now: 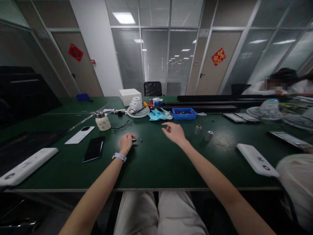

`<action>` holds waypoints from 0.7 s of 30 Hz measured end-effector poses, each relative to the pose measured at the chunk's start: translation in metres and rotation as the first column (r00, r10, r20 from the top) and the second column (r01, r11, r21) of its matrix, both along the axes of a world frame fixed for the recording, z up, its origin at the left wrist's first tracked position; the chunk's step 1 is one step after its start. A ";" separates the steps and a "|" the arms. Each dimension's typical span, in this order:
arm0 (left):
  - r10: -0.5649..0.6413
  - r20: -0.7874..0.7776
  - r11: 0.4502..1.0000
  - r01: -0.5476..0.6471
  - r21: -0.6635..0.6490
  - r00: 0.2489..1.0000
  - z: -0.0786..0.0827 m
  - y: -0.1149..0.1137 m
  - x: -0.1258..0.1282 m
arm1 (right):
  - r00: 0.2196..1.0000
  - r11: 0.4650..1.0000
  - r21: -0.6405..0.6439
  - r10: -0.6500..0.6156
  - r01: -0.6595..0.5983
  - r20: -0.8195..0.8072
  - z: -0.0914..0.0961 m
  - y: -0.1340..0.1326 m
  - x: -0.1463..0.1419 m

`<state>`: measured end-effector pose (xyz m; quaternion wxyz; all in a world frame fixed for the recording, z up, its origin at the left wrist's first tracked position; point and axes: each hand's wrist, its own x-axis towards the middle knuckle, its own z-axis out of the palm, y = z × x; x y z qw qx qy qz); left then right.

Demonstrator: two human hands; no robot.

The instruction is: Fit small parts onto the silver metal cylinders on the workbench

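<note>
My left hand [126, 142] rests on the green table [156, 166] with its fingers curled over a small dark part that I cannot make out; a watch is on that wrist. A tiny dark piece [141, 141] lies just right of it. My right hand [173, 131] hovers above the table, fingers loosely bent and apart, holding nothing. Beyond it lie blue fan blades [158, 115], a white fan grille with motor [137, 109] and a blue tray [184, 113]. Two small metal cylinders [203, 132] stand to the right of my right hand.
A black phone [94, 148], a white phone [79, 134], glasses [122, 126] and a small bottle [102, 121] lie to the left. White flat devices [257, 160] sit at both near corners. Another person [281, 85] sits at the far right; someone's clothing [297, 182] is beside me.
</note>
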<state>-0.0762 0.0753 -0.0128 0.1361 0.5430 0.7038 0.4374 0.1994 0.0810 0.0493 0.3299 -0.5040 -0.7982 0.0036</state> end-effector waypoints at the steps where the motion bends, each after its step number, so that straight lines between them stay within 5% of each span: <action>1: 0.007 0.003 1.000 -0.007 -0.008 1.000 0.000 0.000 -0.001 | 0.993 0.989 -0.101 0.112 -0.109 0.025 -0.010 0.000 -0.023; 4: 0.025 -0.017 0.999 -0.025 -0.036 1.000 -0.001 0.001 -0.003 | 0.969 0.935 -0.294 0.230 -0.196 0.086 -0.040 0.002 -0.076; 7: 0.040 -0.061 0.996 -0.045 -0.073 0.997 -0.002 0.003 -0.003 | 0.983 0.946 -0.301 0.156 -0.119 0.101 -0.059 0.007 -0.104; 13: 0.044 -0.178 0.991 -0.066 -0.116 0.983 -0.002 0.004 -0.002 | 0.996 0.957 -0.284 0.080 -0.063 0.047 -0.062 0.007 -0.118; 17: 0.047 -0.300 0.989 -0.088 -0.123 0.953 0.000 0.001 0.001 | 0.988 0.959 -0.242 0.154 -0.144 0.021 -0.052 0.003 -0.076; 21: 0.034 -0.355 0.984 -0.093 -0.150 0.934 0.002 0.001 0.004 | 1.000 0.994 -0.112 0.012 -0.014 -0.026 -0.040 0.008 0.023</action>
